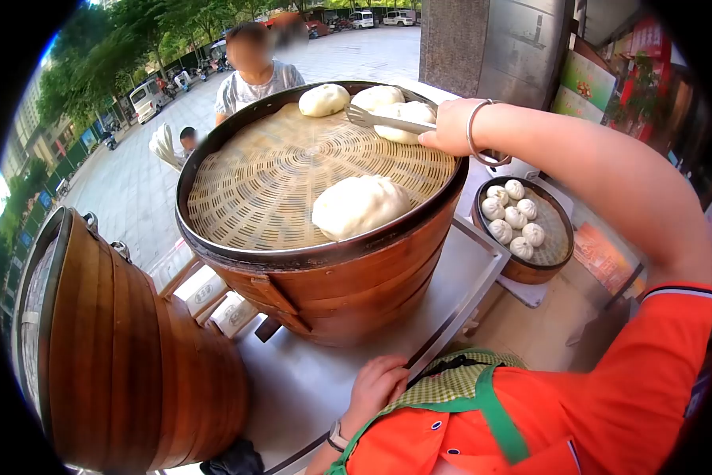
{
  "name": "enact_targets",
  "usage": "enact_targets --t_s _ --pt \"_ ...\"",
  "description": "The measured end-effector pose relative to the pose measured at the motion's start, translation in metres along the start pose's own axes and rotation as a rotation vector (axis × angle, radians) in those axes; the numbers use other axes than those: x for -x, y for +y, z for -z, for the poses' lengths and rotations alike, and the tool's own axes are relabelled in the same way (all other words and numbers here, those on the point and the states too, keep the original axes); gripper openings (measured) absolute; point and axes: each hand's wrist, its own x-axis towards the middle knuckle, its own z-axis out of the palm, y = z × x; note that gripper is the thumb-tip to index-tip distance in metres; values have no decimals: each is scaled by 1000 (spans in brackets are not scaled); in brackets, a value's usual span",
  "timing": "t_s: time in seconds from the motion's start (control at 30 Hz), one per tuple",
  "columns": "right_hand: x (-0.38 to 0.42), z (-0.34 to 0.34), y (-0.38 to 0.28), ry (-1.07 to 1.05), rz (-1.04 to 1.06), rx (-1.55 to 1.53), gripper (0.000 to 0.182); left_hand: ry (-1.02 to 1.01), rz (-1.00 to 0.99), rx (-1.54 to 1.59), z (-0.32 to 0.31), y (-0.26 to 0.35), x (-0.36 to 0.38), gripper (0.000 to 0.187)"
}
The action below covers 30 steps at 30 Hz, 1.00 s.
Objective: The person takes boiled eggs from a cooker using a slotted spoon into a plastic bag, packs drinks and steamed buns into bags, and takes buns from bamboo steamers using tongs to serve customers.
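Observation:
My right hand (453, 127) grips metal tongs (364, 117) at the far right of a large round bamboo steamer (324, 305). The tongs' tips overlap the white buns there, one bun (407, 131) lying right under them and another bun (378, 96) just behind. Further left along the back rim sits a bun (324, 100). A larger-looking white bun (361, 207) rests near the front of the woven tray (253, 190). Low in the view, my left hand (379, 388) lies by the steel table's edge with its fingers loosely stretched, holding nothing visible.
A tall stack of bamboo steamers (126, 348) stands at the left. To the right, a smaller steamer (562, 257) holds several pleated buns (516, 214). A person (257, 79) stands beyond the big steamer, and a smaller person (188, 140) is lower at its left. White bags (163, 144) hang nearby.

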Motion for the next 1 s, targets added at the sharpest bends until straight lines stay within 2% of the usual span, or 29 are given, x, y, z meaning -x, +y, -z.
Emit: enact_targets --t_s 0.17,0.23,0.33,0.37,0.43,0.5,0.63,0.77,0.83,0.93,1.0 --pt "-13 -2 15 76 111 52 51 -24 17 11 -1 0 -1 18" --pt "-16 5 36 -67 -94 -416 48 -21 12 -4 -1 -1 -3 18" --pt "-28 -14 76 -225 -113 -1049 44 -46 20 -25 -3 0 -4 17" --pt "-24 -18 82 -231 -104 -1134 50 -56 27 -34 -4 0 -5 17" --pt "-37 -47 98 -234 54 -1523 52 -71 33 -45 -6 1 -8 17" --pt "-33 -61 102 -306 103 -1817 52 -120 82 -42 -7 3 -12 18" --pt "-28 -107 120 -265 288 -2225 57 -190 62 -33 -19 -1 -20 19" --pt "-7 -178 193 -109 402 -2364 58 -156 115 -67 -32 5 -30 21" --pt "13 -224 243 61 183 -2271 59 -179 127 -93 -40 1 -30 26" --pt "46 -295 308 272 -403 -1977 52 -232 149 -122 -58 -4 -36 30" --pt "59 -344 349 141 -691 -1648 49 -257 155 -104 -78 -3 -52 32"
